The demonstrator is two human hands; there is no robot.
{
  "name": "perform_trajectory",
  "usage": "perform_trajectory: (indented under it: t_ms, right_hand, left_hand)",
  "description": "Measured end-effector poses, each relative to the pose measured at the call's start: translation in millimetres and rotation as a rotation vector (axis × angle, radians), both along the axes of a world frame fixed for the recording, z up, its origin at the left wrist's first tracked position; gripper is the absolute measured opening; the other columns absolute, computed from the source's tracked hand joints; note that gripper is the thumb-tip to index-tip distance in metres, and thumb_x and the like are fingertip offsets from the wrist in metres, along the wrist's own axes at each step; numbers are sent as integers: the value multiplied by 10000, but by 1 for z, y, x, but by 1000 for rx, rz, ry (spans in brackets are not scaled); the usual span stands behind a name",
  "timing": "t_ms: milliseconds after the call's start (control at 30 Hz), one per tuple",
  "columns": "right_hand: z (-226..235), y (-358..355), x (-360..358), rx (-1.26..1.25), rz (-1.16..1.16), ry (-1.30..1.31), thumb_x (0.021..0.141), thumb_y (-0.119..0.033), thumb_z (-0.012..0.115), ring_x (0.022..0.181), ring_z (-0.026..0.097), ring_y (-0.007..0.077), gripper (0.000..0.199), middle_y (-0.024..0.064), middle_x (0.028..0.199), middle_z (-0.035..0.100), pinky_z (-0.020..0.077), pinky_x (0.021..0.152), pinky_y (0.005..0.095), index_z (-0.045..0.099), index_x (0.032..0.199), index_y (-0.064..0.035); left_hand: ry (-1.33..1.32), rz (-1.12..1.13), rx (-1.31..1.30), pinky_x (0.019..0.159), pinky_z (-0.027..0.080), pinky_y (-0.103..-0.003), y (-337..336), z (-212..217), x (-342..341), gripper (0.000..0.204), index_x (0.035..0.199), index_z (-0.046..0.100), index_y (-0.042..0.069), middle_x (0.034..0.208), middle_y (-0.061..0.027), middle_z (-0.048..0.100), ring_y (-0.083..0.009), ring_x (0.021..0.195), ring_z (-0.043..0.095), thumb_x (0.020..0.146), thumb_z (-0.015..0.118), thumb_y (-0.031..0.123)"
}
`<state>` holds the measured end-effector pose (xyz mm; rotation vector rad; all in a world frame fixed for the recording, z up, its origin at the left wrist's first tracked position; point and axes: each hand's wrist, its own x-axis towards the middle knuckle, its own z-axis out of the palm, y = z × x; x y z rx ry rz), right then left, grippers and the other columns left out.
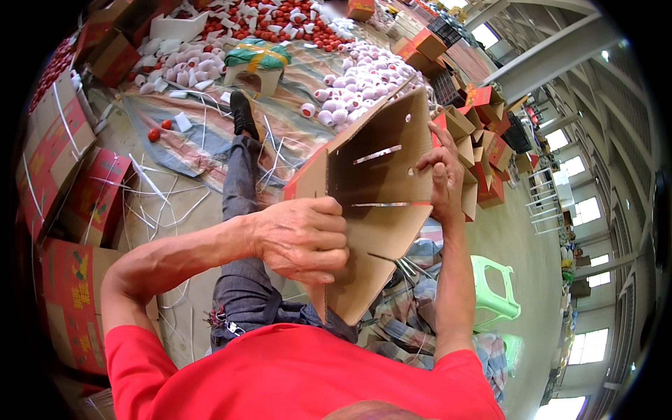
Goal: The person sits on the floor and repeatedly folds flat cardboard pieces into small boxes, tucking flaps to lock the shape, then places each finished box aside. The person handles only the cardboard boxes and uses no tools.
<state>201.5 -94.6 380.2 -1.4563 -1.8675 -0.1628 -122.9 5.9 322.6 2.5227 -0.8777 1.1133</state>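
A brown cardboard box [378, 164] with slots and round holes in its walls is tilted up in front of me, and I look into its bare inside. My left hand [304, 236] is closed like a fist over the box's near left edge. On the far right edge, my right hand [446, 175] grips the wall, its thumb inside and the fingertips bent over. A red outer face shows at the box's left side. The lower part of the box hides some of my lap.
Red fruit in white foam nets [367, 77] lies heaped on a striped sheet [203, 136] ahead. A padded stool [257, 59] stands beside it. Red cartons [73, 301] line the left, more cartons [483, 154] the right. White straps [157, 189] litter the floor near a green stool [493, 290].
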Motion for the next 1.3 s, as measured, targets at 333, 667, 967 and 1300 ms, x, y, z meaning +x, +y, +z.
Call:
perform_trajectory:
  t_ms: [333, 667, 967, 1300]
  right_hand:
    - [-24, 13, 18, -69, 178, 450, 994, -762, 491, 650, 475, 91, 736, 10, 669, 502, 434, 860, 320, 580, 1119, -43]
    - [-74, 32, 13, -182, 327, 646, 1076, -692, 364, 593, 471, 121, 686, -6, 636, 433, 330, 588, 261, 576, 1254, -64]
    - [-94, 66, 48, 41, 236, 466, 1146, -495, 277, 1335, 595, 354, 541, 180, 892, 750, 336, 1186, 504, 550, 1411, -110]
    - [-70, 101, 26, -123, 211, 132, 1064, -697, 272, 640, 403, 122, 714, -6, 545, 437, 323, 1059, 352, 555, 985, -47]
  left_hand:
    - [-233, 288, -337, 739, 366, -436, 57, -58, 22, 276, 820, 510, 76, 743, -80, 416, -287, 689, 472, 985, 506, 296]
    - [-26, 167, -395, 763, 373, -446, 60, -48, 21, 234, 816, 487, 77, 747, -101, 456, -317, 718, 499, 977, 509, 245]
    - [3, 110, -409, 757, 373, -445, 61, -61, 42, 200, 812, 482, 80, 733, -98, 453, -314, 709, 496, 943, 526, 225]
    - [75, 204, -352, 753, 379, -447, 78, -44, 39, 206, 815, 479, 86, 719, -97, 471, -319, 702, 502, 937, 545, 237]
